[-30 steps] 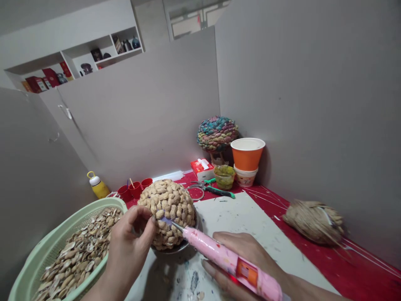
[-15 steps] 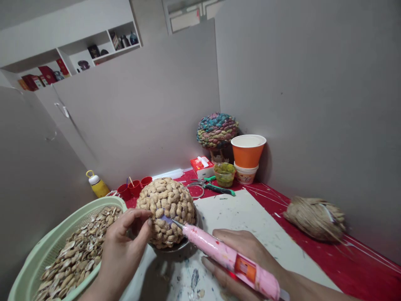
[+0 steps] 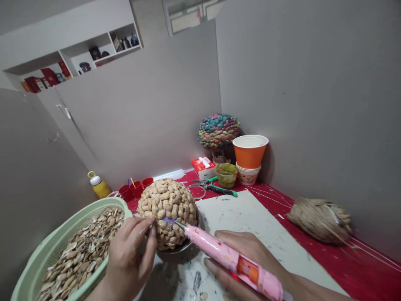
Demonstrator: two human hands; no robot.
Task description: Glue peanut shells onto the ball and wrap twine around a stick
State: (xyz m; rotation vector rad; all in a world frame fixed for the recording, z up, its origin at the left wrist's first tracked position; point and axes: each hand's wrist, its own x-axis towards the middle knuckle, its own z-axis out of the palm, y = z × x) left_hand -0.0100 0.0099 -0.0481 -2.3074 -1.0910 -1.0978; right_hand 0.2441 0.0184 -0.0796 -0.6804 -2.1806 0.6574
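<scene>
A ball covered in peanut shells (image 3: pixel 167 205) rests in a metal bowl (image 3: pixel 180 250), with a small purple patch bare on its front. My right hand (image 3: pixel 250 255) is wrapped round a pink glue gun (image 3: pixel 216 253), whose metal tip is at the right edge of that patch. At the ball's left side is my left hand (image 3: pixel 131 251), its thumb and fingers pinched together; whatever they hold, if anything, is hidden. A green basket (image 3: pixel 31 259) of loose peanut shells (image 3: pixel 78 255) stands to the left of my left hand.
Behind the ball are red cups (image 3: pixel 136 189), a yellow bottle (image 3: pixel 99 187), green-handled pliers (image 3: pixel 219 190) and a tissue pack (image 3: pixel 203 167). A multicoloured ball on a stand (image 3: pixel 218 130), a green bowl (image 3: pixel 226 174) and an orange cup (image 3: pixel 249 154) stand farther right, with twine (image 3: pixel 319 219) near the right wall.
My left hand has turned, and its fingers and thumb have come closer together beside the ball. The glue gun tip has shifted slightly right on the patch.
</scene>
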